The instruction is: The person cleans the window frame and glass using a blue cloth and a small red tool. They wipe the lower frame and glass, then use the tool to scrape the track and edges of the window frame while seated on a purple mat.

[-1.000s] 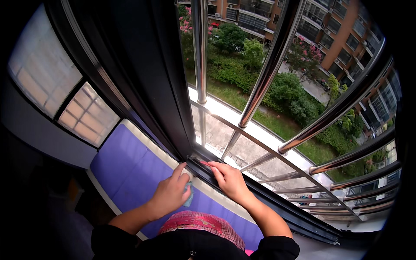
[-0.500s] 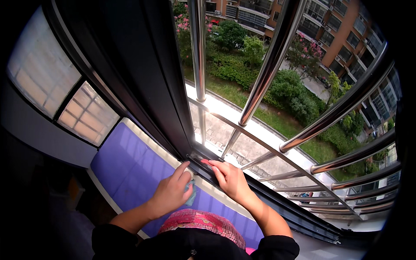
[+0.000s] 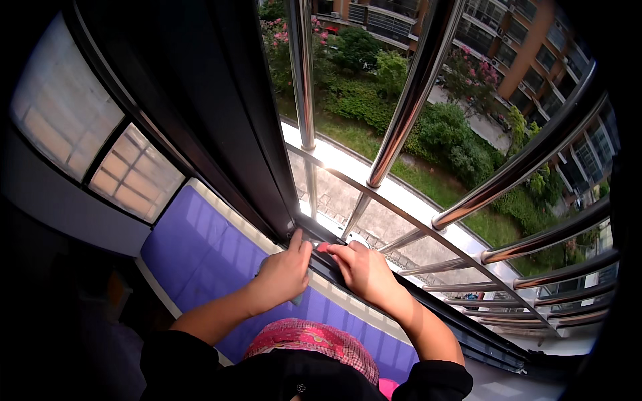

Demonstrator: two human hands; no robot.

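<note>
While steel window bars (image 3: 414, 87) are curving across the far right of the scene, a dark window frame (image 3: 227, 134) is running down to a dark sill track (image 3: 401, 304), with a purple mat (image 3: 200, 247) lying near left. Both hands are resting on the track: the left hand (image 3: 284, 274) is curling loosely over something pale green, the right hand (image 3: 361, 267) is pinching a small red object (image 3: 324, 247) at its fingertips.

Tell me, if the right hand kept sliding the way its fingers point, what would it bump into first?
The right hand points left along the dark window track, toward the left hand. A small red thing sits at its fingertips, so probably that first, then the left thumb; depth is unclear.
</note>
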